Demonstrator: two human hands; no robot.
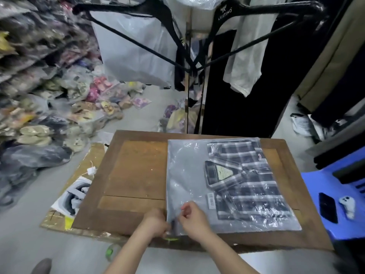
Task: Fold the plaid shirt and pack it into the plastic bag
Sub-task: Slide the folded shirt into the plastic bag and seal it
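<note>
Item: plaid shirt (246,182), folded, already inside the plastic bag (185,175), lying flat on the wooden table (134,169) toward its right half. Step in hand, by the look of it: closing the bag's open end. Left hand (155,223) and right hand (194,219) meet at the near left corner, fingers pinched together on the bag's edge. Next move likely calls for running that pinch along the left edge — pressing air out first. Surroundings: blue stool (335,194) at right carrying a phone (327,207); hangers (177,36) overhead; bagged goods on the floor at left. Nothing obstructs the bag.
</note>
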